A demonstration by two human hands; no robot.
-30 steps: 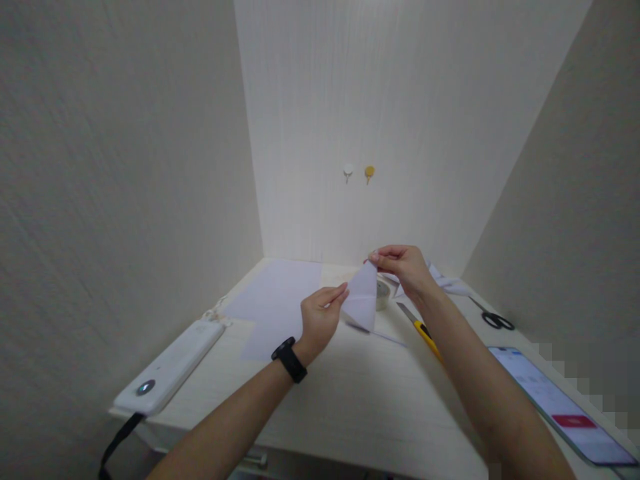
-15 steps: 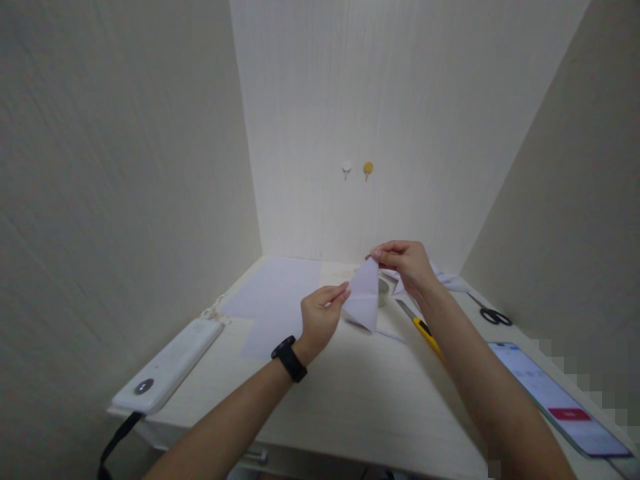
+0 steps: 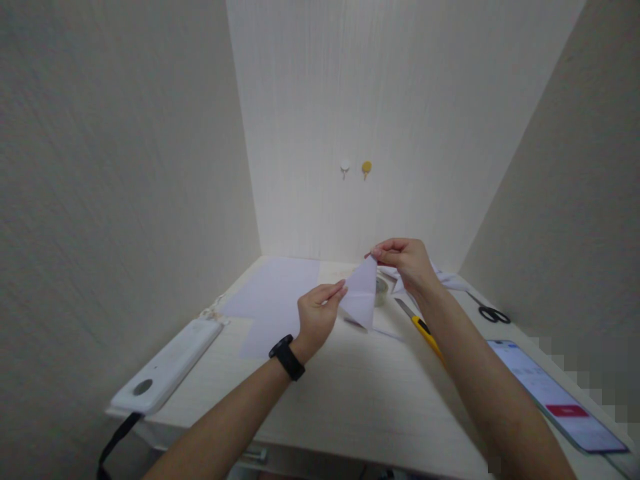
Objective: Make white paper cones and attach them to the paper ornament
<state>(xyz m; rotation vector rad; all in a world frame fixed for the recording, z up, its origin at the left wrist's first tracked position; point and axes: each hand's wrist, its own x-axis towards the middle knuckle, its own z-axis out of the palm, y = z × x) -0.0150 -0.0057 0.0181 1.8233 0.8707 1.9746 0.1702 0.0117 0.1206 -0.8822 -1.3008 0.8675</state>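
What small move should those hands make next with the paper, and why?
Perhaps lay the held white paper flat on the tabletop, left of the yellow cutter: the left hand pinches its side and the right hand its top corner, so both seem able to lower it together, and the cutter's blade lies close by.

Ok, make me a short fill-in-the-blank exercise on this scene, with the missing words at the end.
1. Of the left hand and right hand pinching the white paper piece, the one higher in the picture is the ____ one.
2. The black watch is on the ____ wrist.
3. The utility knife has a handle of black and ____.
4. The bar near the lower end of the phone screen is ____.

Missing words: right; left; yellow; red.
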